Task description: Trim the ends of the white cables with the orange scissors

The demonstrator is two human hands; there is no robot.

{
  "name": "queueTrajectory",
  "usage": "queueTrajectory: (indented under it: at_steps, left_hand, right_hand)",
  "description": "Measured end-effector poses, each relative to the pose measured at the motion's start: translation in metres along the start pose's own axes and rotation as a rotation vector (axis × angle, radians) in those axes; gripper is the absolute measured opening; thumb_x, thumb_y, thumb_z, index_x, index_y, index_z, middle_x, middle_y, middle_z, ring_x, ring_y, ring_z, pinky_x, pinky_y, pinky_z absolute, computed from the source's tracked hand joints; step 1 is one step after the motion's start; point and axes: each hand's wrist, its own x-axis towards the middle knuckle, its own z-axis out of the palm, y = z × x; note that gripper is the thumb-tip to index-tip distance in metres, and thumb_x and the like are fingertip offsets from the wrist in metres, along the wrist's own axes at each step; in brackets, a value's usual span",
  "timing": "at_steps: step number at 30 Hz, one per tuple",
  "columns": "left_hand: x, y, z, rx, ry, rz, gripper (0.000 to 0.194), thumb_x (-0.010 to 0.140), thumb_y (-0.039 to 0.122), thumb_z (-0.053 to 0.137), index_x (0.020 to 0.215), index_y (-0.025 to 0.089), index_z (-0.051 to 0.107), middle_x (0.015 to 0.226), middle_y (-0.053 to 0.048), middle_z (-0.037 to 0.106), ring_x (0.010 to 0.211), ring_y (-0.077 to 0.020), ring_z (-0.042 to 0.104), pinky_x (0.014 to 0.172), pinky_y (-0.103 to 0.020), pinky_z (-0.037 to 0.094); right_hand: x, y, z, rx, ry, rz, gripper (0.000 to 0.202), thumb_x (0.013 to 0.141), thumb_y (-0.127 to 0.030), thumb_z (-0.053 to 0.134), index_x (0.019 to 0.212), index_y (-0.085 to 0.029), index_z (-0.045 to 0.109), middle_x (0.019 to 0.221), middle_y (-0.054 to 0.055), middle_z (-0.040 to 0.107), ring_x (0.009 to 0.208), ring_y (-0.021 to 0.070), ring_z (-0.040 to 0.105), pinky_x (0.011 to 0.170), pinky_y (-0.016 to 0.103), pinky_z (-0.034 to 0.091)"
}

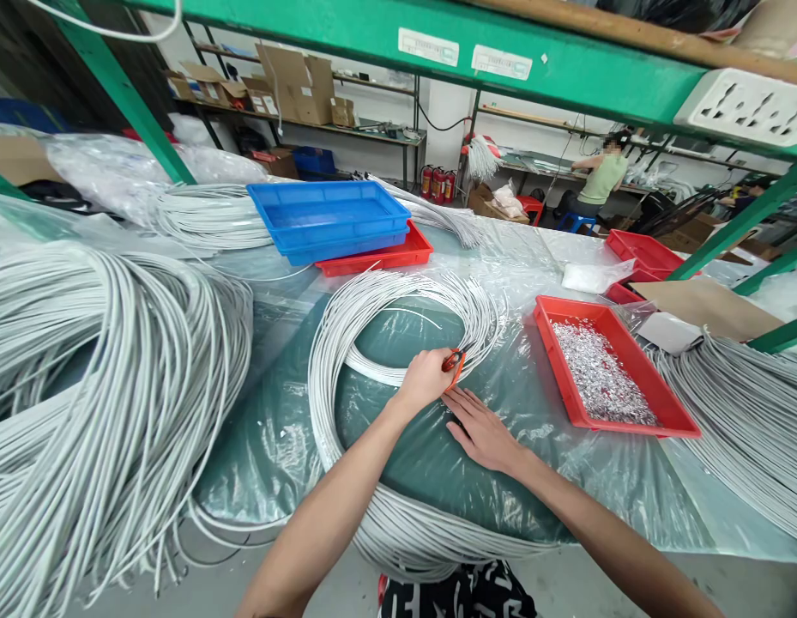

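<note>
Left hand [427,378] clenched on orange tool [459,365] at coil [334,343]; right hand [485,436] open, fingers extended, just beside. Coil on plastic-covered table [275,438], loops over near edge. Scrap tray [672,419] apart, right. Green beam [347,34] ahead.

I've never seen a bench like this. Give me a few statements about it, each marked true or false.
1. The left hand grips an orange-handled tool. True.
2. The right hand is closed around a cable. False: it is open, fingers extended.
3. The blue tray stack sits over a red tray. True.
4. The silvery pieces are in a blue tray. False: their tray is red.
5. Someone in the background sits on a blue stool. True.
</note>
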Motion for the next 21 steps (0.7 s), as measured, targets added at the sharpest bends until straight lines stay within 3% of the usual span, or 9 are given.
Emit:
queueTrajectory:
  at_steps: [6, 15, 21]
  left_hand:
    - [0.000, 0.000, 0.001, 0.004, -0.008, -0.021, 0.019, 0.087, 0.021, 0.050, 0.077, 0.022, 0.065, 0.076, -0.008, 0.072, 0.073, -0.0217, 0.067, 0.059, -0.027, 0.029]
    - [0.001, 0.000, -0.004, 0.008, 0.009, -0.039, 0.020, 0.088, 0.023, 0.049, 0.073, 0.022, 0.063, 0.071, -0.007, 0.069, 0.070, -0.0209, 0.066, 0.058, -0.028, 0.028]
    - [0.002, -0.004, -0.006, 0.001, 0.030, -0.063, 0.019, 0.087, 0.022, 0.050, 0.073, 0.022, 0.062, 0.074, -0.007, 0.069, 0.072, -0.0207, 0.066, 0.059, -0.027, 0.029]
  right_hand:
    - [-0.002, -0.002, -0.015, 0.040, 0.031, -0.001, 0.046, 0.102, -0.027, 0.038, 0.148, -0.022, 0.042, 0.143, 0.010, 0.055, 0.135, 0.0238, 0.049, 0.118, 0.050, 0.039]
    - [0.017, -0.003, -0.008, 0.005, 0.011, -0.055, 0.045, 0.102, -0.029, 0.039, 0.144, -0.015, 0.047, 0.145, 0.014, 0.054, 0.139, 0.0256, 0.046, 0.120, 0.051, 0.035]
    - [0.006, -0.002, -0.014, 0.024, 0.030, -0.054, 0.041, 0.102, -0.027, 0.039, 0.140, -0.022, 0.052, 0.135, 0.009, 0.063, 0.135, 0.0246, 0.050, 0.118, 0.053, 0.038]
